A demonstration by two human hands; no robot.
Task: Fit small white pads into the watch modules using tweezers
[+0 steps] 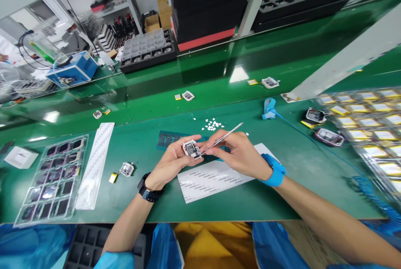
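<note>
While the small white-cased module (191, 148) is pinched between thumb and fingertips of the left hand (171, 163) at frame centre, its open face with the circuit board is turned up toward the camera; it is roughly square, so no clear long axis can be told. Metal tweezers (223, 137) are pinched shut in the right hand (239, 155), their long axis running from upper right down to lower left, the tip touching the module's right edge. The module is held just above the green bench (266, 202), over the upper left corner of a white label sheet (213, 179), with left fingers curled around its left and lower sides. A black watch (146, 189) is worn on the left wrist, a blue wrist strap (275, 171) on the right. Open green surface is left between the hands and the bench's near edge at lower frame. A clear tray of dark parts (52, 179) lies at lower left, a similar module with yellow battery (124, 170) just left of the left hand, white scraps (213, 125) just above the hands, and trays of yellow cells (372, 131) at right edge.
</note>
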